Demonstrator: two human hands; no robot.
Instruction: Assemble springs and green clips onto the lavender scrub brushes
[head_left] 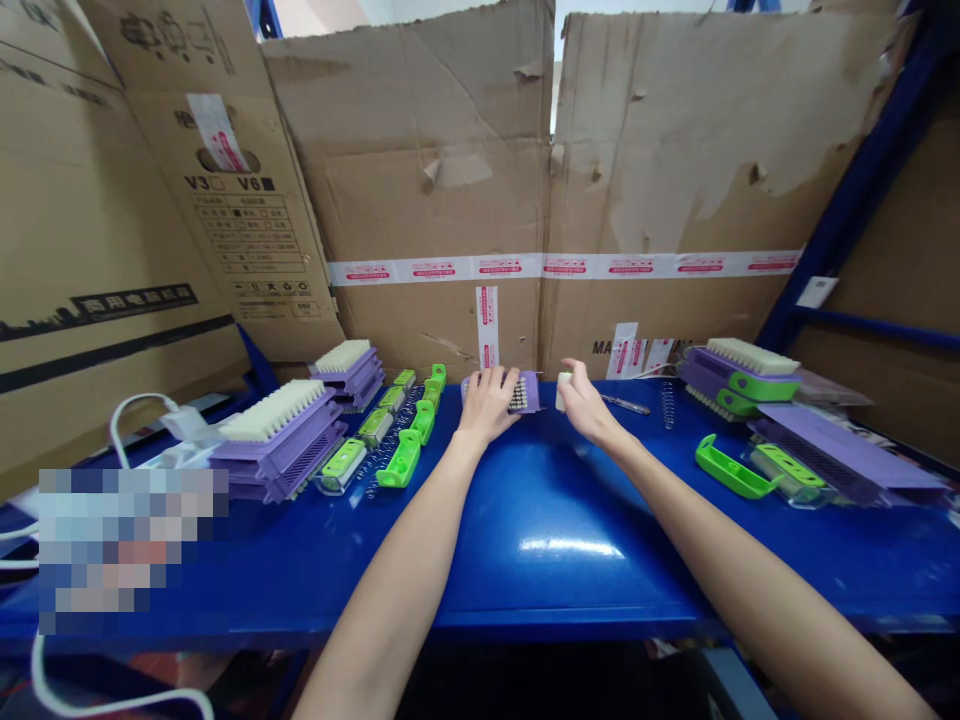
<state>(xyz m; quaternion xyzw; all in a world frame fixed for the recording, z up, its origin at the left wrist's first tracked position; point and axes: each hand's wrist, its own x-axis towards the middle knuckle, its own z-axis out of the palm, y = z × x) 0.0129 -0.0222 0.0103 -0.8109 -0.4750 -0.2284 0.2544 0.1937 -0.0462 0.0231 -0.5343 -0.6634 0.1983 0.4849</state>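
Note:
My left hand (489,402) lies over a purple brush part (531,392) near the back of the blue table, its fingers pressed on the part and hiding its left side. Rows of small studs or bristle tufts show beside the fingertips. To the right, my right hand (585,402) pinches a small whitish piece with a little green at its top (562,392); its exact kind is hard to make out. The index finger is raised. Just beyond that hand lie a screwdriver-like tool (626,404) and a metal spring (667,404).
Purple brush parts with cream bristles (281,440) are stacked at left, beside green-topped clear boxes (343,462), springs and green handles (401,458). At right are more purple parts (847,455) and a green handle (735,470). Cardboard (435,200) walls the back.

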